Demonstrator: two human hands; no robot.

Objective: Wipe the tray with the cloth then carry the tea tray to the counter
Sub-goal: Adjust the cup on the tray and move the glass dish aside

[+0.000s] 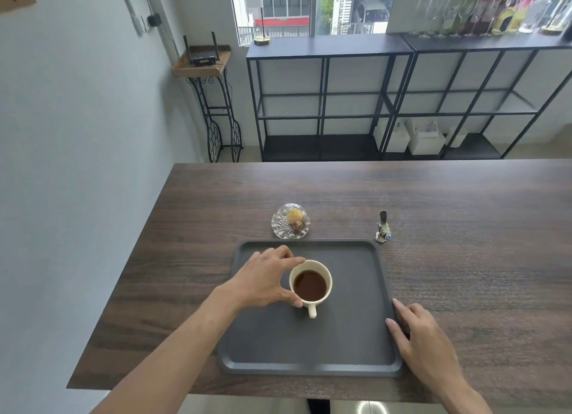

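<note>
A dark grey rectangular tray (349,336) lies on the brown wooden table near its front edge. On the tray's left half stands a cream cup (310,285) full of dark tea, handle pointing toward me. My left hand (266,279) curls around the cup's left side, thumb and fingers touching its rim and wall. My right hand (418,336) rests on the tray's right rim, fingers laid over the edge. No cloth is in view.
Behind the tray stand a cut-glass dome (291,221) with sweets inside and a small ceramic bird figurine (383,229). The wooden table (464,227) stretches far to the right. Black metal shelving (402,104) lines the window wall, glasses and bottles on top.
</note>
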